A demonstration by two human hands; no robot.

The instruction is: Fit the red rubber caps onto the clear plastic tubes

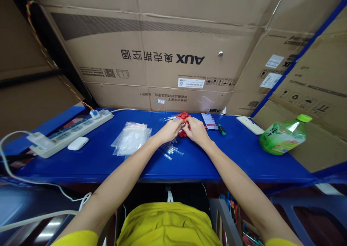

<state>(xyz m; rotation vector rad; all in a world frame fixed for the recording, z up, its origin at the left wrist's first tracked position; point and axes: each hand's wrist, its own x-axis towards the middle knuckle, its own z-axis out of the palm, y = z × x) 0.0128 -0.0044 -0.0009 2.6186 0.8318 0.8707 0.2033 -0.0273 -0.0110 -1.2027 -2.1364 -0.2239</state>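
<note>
Light falls evenly from above and in front of me, soft and fairly bright on the blue table, which shows a mild sheen but no hard glare. My arms cast only faint shadows. The green bottle glows where light passes through it. Below the table edge everything drops into dimness. The wide lens bends straight lines: the cardboard boxes bow outward and the corners stretch and smear. The centre is sharp, the lower edges soft
</note>
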